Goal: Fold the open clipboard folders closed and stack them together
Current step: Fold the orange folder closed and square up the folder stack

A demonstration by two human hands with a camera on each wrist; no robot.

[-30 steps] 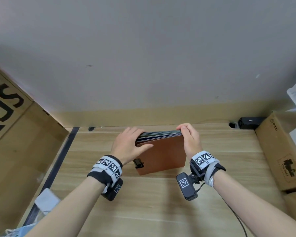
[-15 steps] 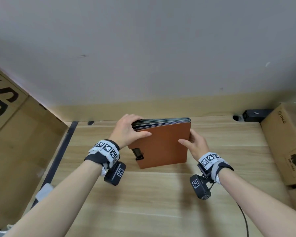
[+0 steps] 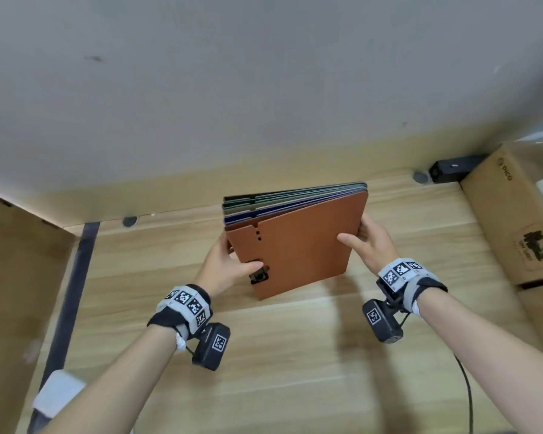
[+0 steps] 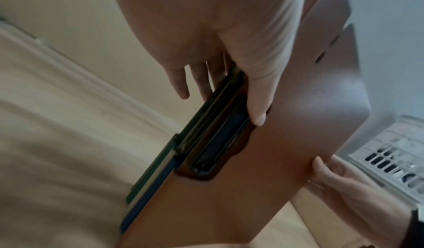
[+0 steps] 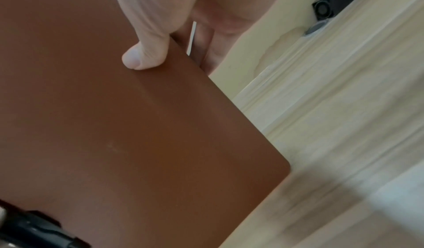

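At the far left a cardboard panel [image 3: 16,277] stands along the wooden table [image 3: 264,371], with a dark strip [image 3: 76,286] running down the tabletop just beside it. Next comes the left hand [image 3: 224,267], which grips the clip edge of the stack of folders [image 3: 298,242]: in the left wrist view its thumb [image 4: 259,96] lies on the brown front cover next to the black clip [image 4: 215,146], and its fingers reach behind the stack, so the hand is closed round that side. The stack is held between both hands over the middle of the table, tilted with its left end lower and its lower corner near the tabletop; whether that corner touches the wood cannot be told. The brown folder faces the person, and behind it show the edges of blue, green and dark folders, all folded closed and pressed together. The right hand [image 3: 369,242] holds the opposite edge, its thumb [image 5: 142,52] flat on the brown cover and its fingers wrapped behind. Beyond it, at the back right of the table, sits a small black device [image 3: 452,169], and a cardboard box [image 3: 514,220] stands at the far right
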